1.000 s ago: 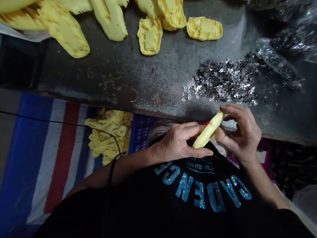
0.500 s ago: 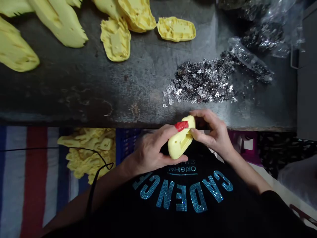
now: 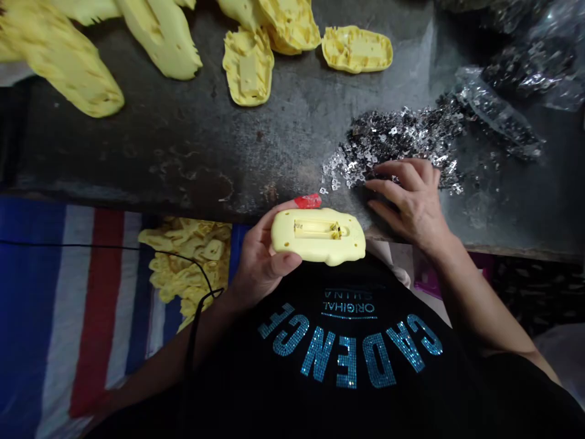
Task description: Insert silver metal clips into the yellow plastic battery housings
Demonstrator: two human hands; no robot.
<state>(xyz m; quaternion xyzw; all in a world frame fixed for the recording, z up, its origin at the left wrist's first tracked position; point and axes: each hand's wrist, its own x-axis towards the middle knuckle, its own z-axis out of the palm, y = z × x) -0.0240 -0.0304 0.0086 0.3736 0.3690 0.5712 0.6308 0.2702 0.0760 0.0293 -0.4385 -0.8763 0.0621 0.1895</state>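
My left hand [image 3: 260, 262] grips a yellow plastic shell [image 3: 315, 247] by its left end, thumb at the near edge and fingers behind. The shell's long slotted compartment faces up, and a small metal piece shows at the slot's right end. A red covering wraps the tip of one left finger. At the near side of a heap of small metal contact plates [image 3: 365, 143], my right hand [image 3: 411, 201] reaches in with its fingers apart. Nothing is visible in its fingers, though the fingertips partly overlap the plates.
More yellow shells [image 3: 249, 73] lie along the far side of the dark worktable [image 3: 183, 140]. Clear plastic bags [image 3: 503, 116] with metal parts rest at the right. Below the table edge at the left is a pile of yellow shells [image 3: 196, 262], with a black cable [image 3: 173, 256] crossing.
My right hand has let go of the shell and moved up and right to the metal plates. The left hand has turned the shell level, with its slot facing up.
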